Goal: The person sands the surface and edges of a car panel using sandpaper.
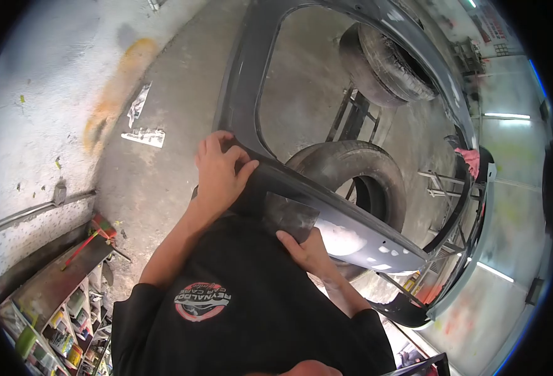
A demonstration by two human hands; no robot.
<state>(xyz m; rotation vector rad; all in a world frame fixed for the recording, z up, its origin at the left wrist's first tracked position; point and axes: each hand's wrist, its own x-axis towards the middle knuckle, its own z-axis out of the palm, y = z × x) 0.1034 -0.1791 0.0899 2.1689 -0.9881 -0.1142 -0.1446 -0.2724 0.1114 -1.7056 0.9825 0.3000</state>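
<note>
Along the dark panel (pixel 301 190), left hand (pixel 219 169) spread, right hand (pixel 310 252) closed on grey sheet (pixel 289 214).

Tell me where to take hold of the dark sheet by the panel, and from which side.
Likely best at the lower-right corner of the dark sheet, coming from the person's right: it looks thin and flat, and that corner is toward the body, so a pinch should suit. The right hand holds it there, thumb in view, fingers mostly hidden.
</note>
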